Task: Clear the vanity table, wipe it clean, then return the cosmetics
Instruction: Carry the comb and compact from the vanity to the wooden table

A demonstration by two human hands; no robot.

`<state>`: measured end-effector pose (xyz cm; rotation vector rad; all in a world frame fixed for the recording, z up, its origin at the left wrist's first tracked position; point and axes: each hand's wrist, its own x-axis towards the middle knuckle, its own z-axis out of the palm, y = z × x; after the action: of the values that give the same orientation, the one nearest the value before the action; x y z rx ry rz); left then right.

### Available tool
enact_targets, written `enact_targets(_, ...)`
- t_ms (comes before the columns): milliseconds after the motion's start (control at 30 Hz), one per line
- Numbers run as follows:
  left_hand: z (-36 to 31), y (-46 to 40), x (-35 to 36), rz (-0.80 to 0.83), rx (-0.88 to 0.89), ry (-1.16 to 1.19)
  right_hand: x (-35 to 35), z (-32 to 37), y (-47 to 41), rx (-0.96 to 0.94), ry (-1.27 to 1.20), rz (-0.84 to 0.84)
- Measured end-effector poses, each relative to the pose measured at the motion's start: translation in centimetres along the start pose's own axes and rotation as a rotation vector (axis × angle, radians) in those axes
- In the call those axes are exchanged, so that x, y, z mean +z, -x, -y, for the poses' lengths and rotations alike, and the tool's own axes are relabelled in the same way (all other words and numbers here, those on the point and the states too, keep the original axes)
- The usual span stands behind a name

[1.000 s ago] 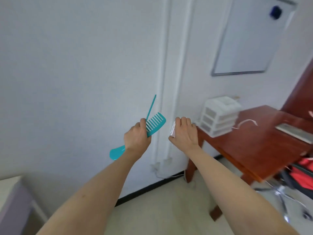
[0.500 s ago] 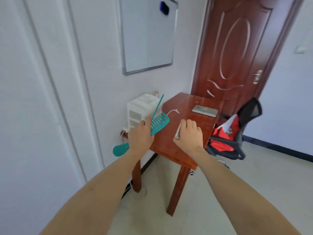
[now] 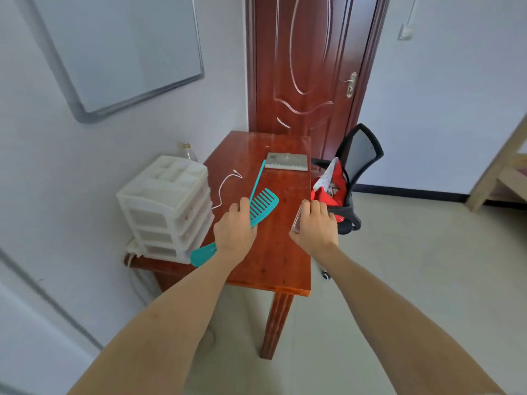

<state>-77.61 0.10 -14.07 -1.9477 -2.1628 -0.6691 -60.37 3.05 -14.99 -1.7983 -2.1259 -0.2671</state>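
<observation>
My left hand [image 3: 235, 230] is closed around two teal combs: a wide-tooth comb [image 3: 263, 203] whose handle sticks out below my wrist, and a thin tail comb [image 3: 258, 178] pointing up and away. My right hand [image 3: 315, 229] grips a small clear, glossy object [image 3: 296, 220]; only its edge shows, so I cannot tell what it is. Both hands hover above the near half of the red-brown wooden table [image 3: 281, 269].
A white plastic drawer organiser [image 3: 165, 206] stands at the table's left edge, a bottle [image 3: 188, 151] behind it. A white cable [image 3: 225, 185] and a grey flat pad [image 3: 286, 162] lie on the table. A black chair [image 3: 358, 166] with red bags stands right; a brown door [image 3: 308, 61] is behind.
My view has swung right from the white wall to the table and door. Both hands kept their grips and now hover above the tabletop.
</observation>
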Motion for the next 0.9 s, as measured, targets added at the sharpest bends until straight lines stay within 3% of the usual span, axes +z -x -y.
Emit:
enact_targets(233, 2.0, -6.8, 8.8, 0.112, -0.104, 0.031, 8.0, -0.7, -6.9, 0.050, 0.005, 0.104)
enact_targets(767, 5.5, -13.1, 23.1, 0.508, -0.355, 0.134, 23.2, 0.5, -12.4, -0.064, -0.128, 0.605)
enact_targets(900, 6.4, -13.8, 25.3, 0.514, -0.351, 0.150, 25.2, 1.1, -13.1, -0.097, -0.090, 0.596)
